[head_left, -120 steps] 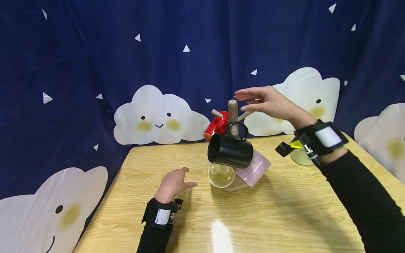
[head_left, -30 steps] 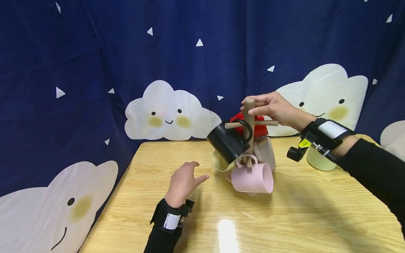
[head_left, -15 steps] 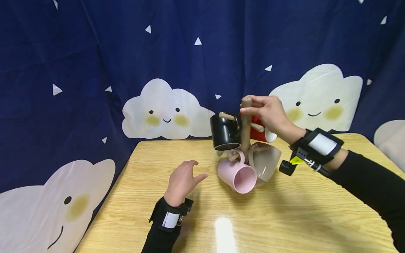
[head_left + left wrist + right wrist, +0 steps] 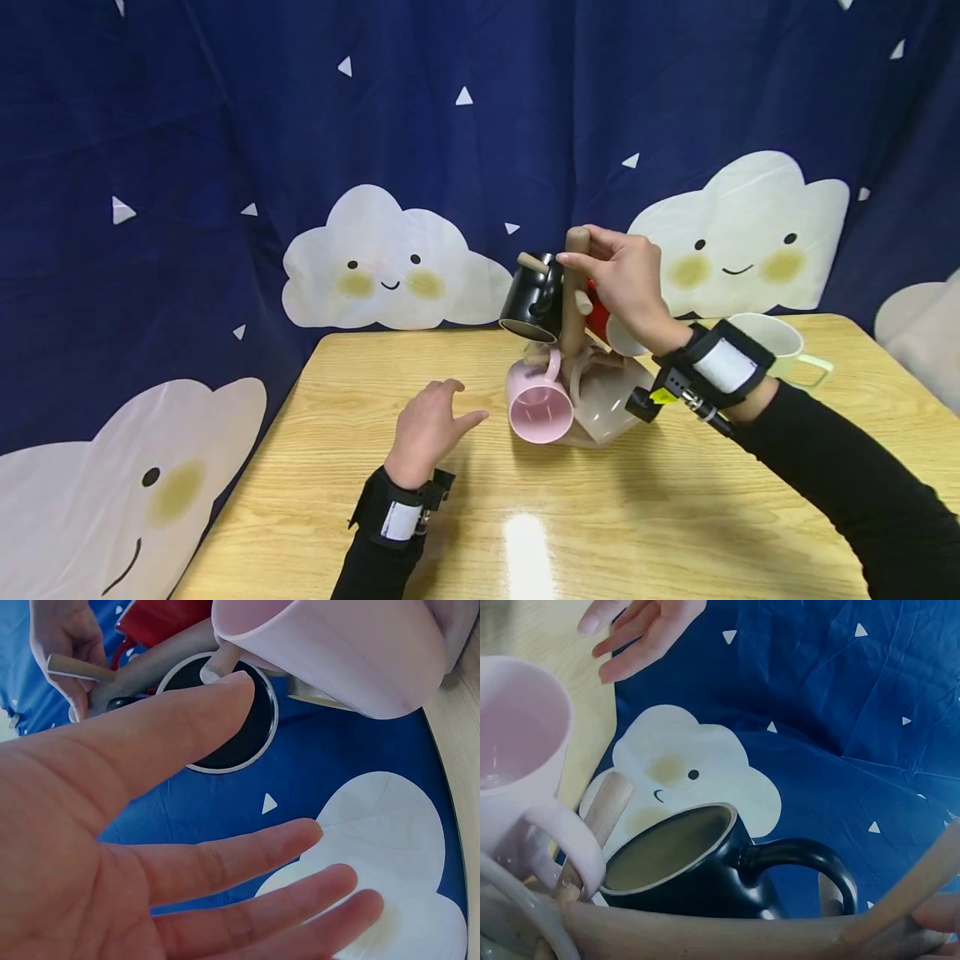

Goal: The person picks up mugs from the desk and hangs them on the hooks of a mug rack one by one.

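My right hand [image 4: 618, 271] pinches the top of the post of a wooden mug tree [image 4: 573, 325] hung with mugs. On the tree's left side hang a black mug [image 4: 534, 300], tilted mouth down, and below it a pink mug [image 4: 538, 404] facing forward. A grey-beige mug [image 4: 611, 392] hangs low at the right. Behind my right hand a red mug [image 4: 597, 315] is partly hidden. In the left wrist view, a sliver of a pale yellow mug [image 4: 319, 694] shows behind the pink one. My left hand [image 4: 427, 429] hovers left of the tree, fingers apart, touching nothing.
A pale green mug [image 4: 772, 337] stands on the wooden table [image 4: 390, 358] at the back right, partly behind my right wrist. A dark blue curtain [image 4: 420, 150] with cloud faces hangs behind the table's far edge.
My right hand has come down onto the post and grips it. The tree has turned, bringing the pink mug round to the front left and the grey-beige mug to the right. The left hand barely moves.
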